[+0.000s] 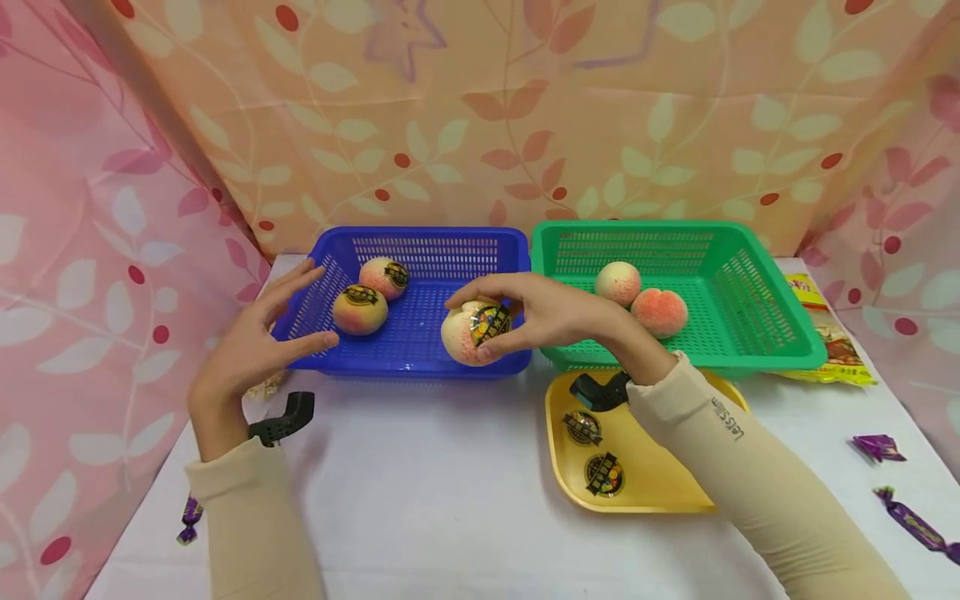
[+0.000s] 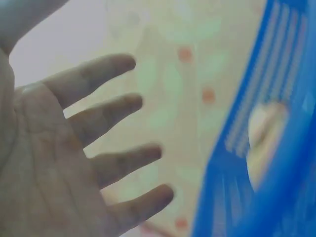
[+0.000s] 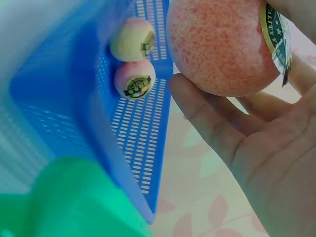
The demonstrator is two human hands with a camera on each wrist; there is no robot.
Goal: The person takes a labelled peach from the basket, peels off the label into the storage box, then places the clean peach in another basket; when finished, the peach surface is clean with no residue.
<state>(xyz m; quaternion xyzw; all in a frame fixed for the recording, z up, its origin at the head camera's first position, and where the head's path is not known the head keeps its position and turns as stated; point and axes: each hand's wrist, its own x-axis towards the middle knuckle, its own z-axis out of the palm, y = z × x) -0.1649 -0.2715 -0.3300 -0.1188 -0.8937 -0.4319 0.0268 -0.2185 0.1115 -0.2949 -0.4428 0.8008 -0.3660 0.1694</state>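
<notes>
My right hand [image 1: 547, 312] grips a peach [image 1: 459, 335] over the right front part of the blue basket [image 1: 420, 367]. A black and gold sticker [image 1: 489, 323] is on the peach; in the right wrist view one edge of the sticker [image 3: 281, 59] stands away from the skin. Two peaches with stickers, one yellowish [image 1: 360, 315] and one pinker [image 1: 378, 275], lie in the basket's left part. Beside the basket's left wall my left hand [image 1: 258, 333] is held with fingers spread and nothing in it. Its palm [image 2: 44, 153] shows in the left wrist view.
A green basket [image 1: 765, 362] on the right holds two peaches [image 1: 658, 313] without visible stickers. In front of it, a yellow tray [image 1: 660, 492] bears two loose stickers [image 1: 604, 475], partly under my right forearm. Purple-wrapped candies [image 1: 918, 523] and a yellow packet [image 1: 843, 350] lie at the right.
</notes>
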